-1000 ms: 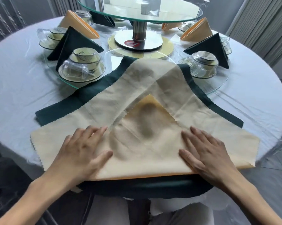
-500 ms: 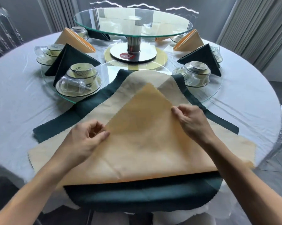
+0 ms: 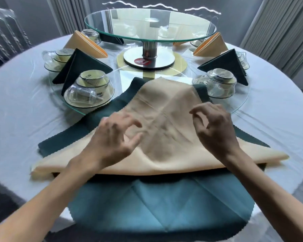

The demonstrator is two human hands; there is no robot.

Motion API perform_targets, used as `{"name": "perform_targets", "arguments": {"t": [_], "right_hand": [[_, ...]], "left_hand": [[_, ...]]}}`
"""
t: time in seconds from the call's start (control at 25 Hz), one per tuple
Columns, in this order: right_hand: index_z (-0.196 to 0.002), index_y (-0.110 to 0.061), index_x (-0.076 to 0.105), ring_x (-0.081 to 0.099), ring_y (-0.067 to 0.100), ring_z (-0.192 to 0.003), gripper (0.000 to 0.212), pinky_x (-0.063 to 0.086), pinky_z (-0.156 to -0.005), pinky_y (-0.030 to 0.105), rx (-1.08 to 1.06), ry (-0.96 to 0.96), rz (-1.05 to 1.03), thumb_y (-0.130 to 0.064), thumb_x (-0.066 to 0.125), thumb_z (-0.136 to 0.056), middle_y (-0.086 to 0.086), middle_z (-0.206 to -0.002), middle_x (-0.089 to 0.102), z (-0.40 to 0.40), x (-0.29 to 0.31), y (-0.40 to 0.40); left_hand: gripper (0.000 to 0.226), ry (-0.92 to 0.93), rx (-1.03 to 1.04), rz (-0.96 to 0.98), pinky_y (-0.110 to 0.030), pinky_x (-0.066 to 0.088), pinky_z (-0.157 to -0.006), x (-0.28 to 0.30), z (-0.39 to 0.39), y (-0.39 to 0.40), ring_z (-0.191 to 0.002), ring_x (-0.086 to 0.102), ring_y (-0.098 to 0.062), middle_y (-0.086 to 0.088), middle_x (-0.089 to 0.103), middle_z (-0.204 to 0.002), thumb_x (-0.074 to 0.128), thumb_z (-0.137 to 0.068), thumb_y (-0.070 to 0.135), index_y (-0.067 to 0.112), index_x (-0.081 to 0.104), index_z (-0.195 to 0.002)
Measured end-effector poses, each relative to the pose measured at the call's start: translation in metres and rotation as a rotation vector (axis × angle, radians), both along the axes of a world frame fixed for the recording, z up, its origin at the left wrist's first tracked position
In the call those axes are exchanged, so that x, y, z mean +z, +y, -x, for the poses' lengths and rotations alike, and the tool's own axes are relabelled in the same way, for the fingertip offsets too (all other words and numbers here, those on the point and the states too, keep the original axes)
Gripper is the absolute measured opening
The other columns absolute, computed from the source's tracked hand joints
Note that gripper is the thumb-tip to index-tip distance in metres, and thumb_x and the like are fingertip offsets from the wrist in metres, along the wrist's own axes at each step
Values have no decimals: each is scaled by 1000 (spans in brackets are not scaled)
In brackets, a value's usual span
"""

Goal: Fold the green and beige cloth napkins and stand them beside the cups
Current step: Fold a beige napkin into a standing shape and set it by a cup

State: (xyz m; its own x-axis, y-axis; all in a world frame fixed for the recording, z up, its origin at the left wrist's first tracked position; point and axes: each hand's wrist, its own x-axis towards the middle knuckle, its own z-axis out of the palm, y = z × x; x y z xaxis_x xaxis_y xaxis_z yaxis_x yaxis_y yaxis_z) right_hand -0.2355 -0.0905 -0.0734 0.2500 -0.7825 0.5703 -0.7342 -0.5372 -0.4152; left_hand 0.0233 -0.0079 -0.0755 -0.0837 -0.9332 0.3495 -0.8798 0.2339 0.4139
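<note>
Above the folded beige napkin [image 3: 164, 137], both hands [image 3: 112, 142] hover loosely spread, grasping nothing; cup labels unreadable.

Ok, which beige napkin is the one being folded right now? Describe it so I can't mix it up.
Start at the raised glass turntable in the table's middle and come straight toward the camera. The beige napkin lies there as a wide flat triangle on a spread green cloth, under both hands. The other beige napkins stand upright as small cones beside cups.

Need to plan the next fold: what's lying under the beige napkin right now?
A green napkin lies spread beneath the beige napkin, showing past its near, left and far edges. Its middle is covered, so any folds or further layers there cannot be seen.
</note>
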Motion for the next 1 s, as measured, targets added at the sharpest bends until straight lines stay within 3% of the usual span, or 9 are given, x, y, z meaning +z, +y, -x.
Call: {"name": "perform_targets", "arguments": {"t": [0.12, 0.2, 0.28, 0.52, 0.64, 0.72, 0.8, 0.92, 1.0], "right_hand": [[-110, -20, 67, 56, 24, -112, 46, 42, -92, 41, 164, 266, -22, -14, 47, -69, -7, -121, 65, 42, -41, 64], [-120, -20, 64, 53, 26, -122, 52, 40, -95, 41, 107, 444, -30, -22, 44, -72, -3, -131, 61, 68, -60, 72], [-119, -17, 66, 55, 32, -121, 48, 41, -93, 45, -20, 541, -26, -23, 42, -77, 3, -130, 63, 80, -65, 62], [-84, -10, 72, 68, 30, -96, 31, 41, -87, 41, -126, 436, 58, -16, 42, -75, 9, -103, 74, 95, -43, 83], [-94, -14, 74, 65, 24, -105, 44, 39, -94, 38, -97, 375, -83, -21, 38, -70, 4, -114, 72, 103, -47, 109], [-128, -22, 65, 44, 12, -134, 63, 26, -110, 30, 8, 387, -271, -28, 35, -72, -4, -143, 53, 110, -60, 115], [-149, -37, 35, 11, 0, -147, 64, 8, -118, 25, 77, 429, -397, -40, 30, -85, -16, -158, 23, 113, -68, 117], [-150, -47, 10, -11, -7, -145, 66, -5, -119, 25, 19, 512, -483, -72, 0, -90, -26, -158, -4, 112, -70, 116], [-150, -45, 0, -19, -6, -144, 78, -9, -119, 26, -33, 564, -485, -77, -17, -81, -25, -157, -11, 110, -71, 114]], "left_hand": [[46, -288, -191, -41, -40, 41, -93, -27, 0, 60, -114, 56, -16, 13, 60, -123, 48, -70, 32, 29, 62, -113], [54, -424, -113, -31, -39, 38, -97, -48, -12, 72, -120, 57, -21, 6, 59, -132, 42, -70, 22, 25, 60, -121], [55, -470, 19, -25, -41, 40, -95, -56, -20, 67, -115, 62, -29, -4, 65, -128, 35, -73, 10, 15, 66, -119], [46, -489, 80, -53, -36, 43, -89, -36, -17, 87, -102, 69, -30, -9, 72, -115, 30, -72, 11, 11, 71, -93], [45, -459, 50, -80, -33, 37, -93, -44, -14, 112, -104, 70, -29, -10, 71, -118, 38, -81, 25, 9, 73, -102], [62, -485, 37, -140, -35, 32, -103, -61, -11, 121, -125, 59, -28, -11, 60, -137, 36, -96, 51, 7, 66, -126], [78, -499, 36, -176, -37, 25, -110, -77, -7, 125, -140, 42, -25, -11, 47, -149, 24, -99, 66, 7, 53, -141], [77, -513, 32, -152, -37, 17, -114, -85, -8, 123, -146, 26, -21, -10, 36, -157, 20, -101, 65, 9, 41, -149], [72, -515, 40, -126, -36, 16, -115, -87, -9, 121, -146, 24, -21, -10, 36, -157, 18, -103, 61, 10, 40, -150]]}}
